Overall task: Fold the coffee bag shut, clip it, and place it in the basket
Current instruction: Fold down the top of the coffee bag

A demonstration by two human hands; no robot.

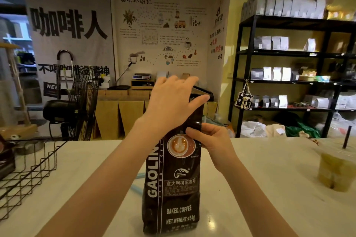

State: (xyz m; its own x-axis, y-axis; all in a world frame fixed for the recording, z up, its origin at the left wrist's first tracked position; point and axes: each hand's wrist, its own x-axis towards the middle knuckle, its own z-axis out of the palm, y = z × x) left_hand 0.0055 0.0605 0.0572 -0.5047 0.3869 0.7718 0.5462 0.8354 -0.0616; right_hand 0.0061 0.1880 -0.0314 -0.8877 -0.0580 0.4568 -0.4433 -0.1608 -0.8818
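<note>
A tall black coffee bag (173, 188) stands upright on the white counter, its printed front facing me. My left hand (173, 100) lies over the bag's top with fingers spread, pressing the top flap, which is bent over toward the far side. My right hand (210, 140) grips the bag's right edge at about two thirds of its height. A black wire basket (28, 171) stands at the counter's left edge, well apart from the bag. A pale blue object (137, 181), partly hidden behind the bag on the counter, is too little seen to name.
A plastic cup of green drink (336, 171) with a black straw stands at the right of the white counter (260, 188). Beyond the counter are a black fan (81, 106), cardboard boxes and black shelves (289, 82) with bags.
</note>
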